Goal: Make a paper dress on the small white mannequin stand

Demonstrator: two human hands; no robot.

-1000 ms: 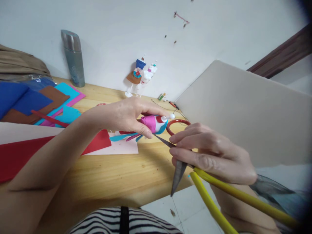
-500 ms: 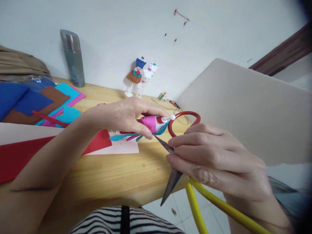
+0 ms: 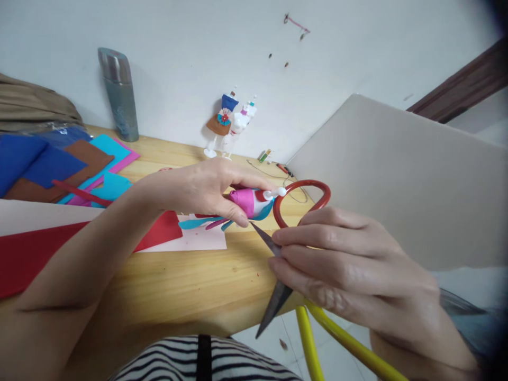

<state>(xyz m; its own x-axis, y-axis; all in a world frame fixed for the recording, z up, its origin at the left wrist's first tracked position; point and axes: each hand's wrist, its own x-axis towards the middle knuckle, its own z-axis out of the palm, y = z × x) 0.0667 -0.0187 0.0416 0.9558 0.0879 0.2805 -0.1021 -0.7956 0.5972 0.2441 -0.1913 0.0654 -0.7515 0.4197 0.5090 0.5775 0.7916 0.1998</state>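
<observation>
My left hand point(image 3: 206, 188) is closed round a small craft figure point(image 3: 250, 202) wrapped in pink, red and blue foam, with a white bead at its tip and blue and pink strips hanging below. My right hand point(image 3: 349, 264) grips a pair of scissors point(image 3: 278, 299) with red loop handles. The dark blades are parted: one tip touches the figure's underside, the other points down past the wooden table's point(image 3: 190, 286) front edge.
Coloured foam sheets point(image 3: 59, 164) lie at the left, with a red sheet point(image 3: 79, 246) on white paper. A steel flask point(image 3: 119, 95) and two small dressed figures point(image 3: 228, 124) stand by the wall. A beige board point(image 3: 397, 174) leans at right. Yellow tubes point(image 3: 345, 344) run below.
My right hand has shifted left and a little down with the scissors. The red handle loop has risen into fuller view and the lower blade has swung lower. My left hand has stayed put.
</observation>
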